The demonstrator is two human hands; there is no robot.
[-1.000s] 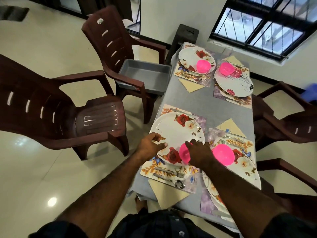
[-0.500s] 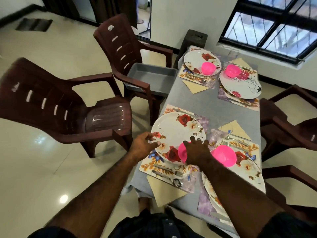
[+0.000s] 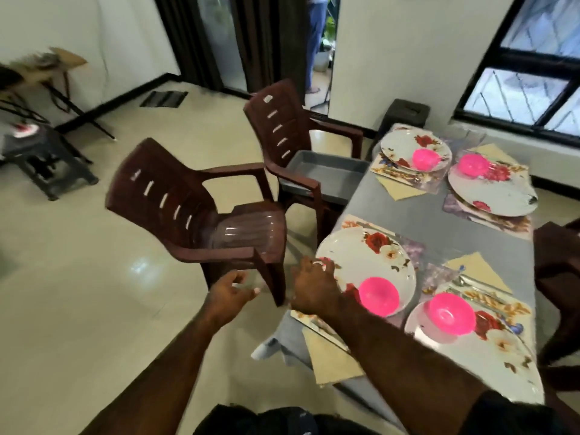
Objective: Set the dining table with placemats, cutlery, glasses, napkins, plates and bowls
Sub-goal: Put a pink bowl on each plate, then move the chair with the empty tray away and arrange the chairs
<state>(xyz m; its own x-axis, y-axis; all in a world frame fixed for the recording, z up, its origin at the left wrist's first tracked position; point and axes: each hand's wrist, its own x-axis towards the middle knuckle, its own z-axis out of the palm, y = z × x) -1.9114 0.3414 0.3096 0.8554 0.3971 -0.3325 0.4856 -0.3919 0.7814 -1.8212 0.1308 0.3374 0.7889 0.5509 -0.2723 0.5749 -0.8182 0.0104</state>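
Both hands hold nothing. The left hand (image 3: pixel 230 290) hangs off the edge of the bench (image 3: pixel 439 215), over the floor, fingers loosely spread and blurred. The right hand (image 3: pixel 314 287) lies at the near rim of the plate (image 3: pixel 367 262), fingers relaxed and roughly straight; whether they touch the rim I cannot tell.

Just right of the right hand, a pink bowl (image 3: pixel 379 296) sits on that plate, near its edge rather than its middle. Further right, a 2nd pink bowl (image 3: pixel 452 313) sits on another plate. 2 more settings lie well beyond the hands, by the window.

What could go wrong, as I judge it:
- A sweep of the right forearm over the plate could catch the nearest bowl and slide it off, since it sits close to the rim.
- The napkin (image 3: pixel 332 359) below the right wrist overhangs the bench edge; a sleeve or arm brushing it could drop it.
- The plate lies close to the bench edge, so a knock could push it over.
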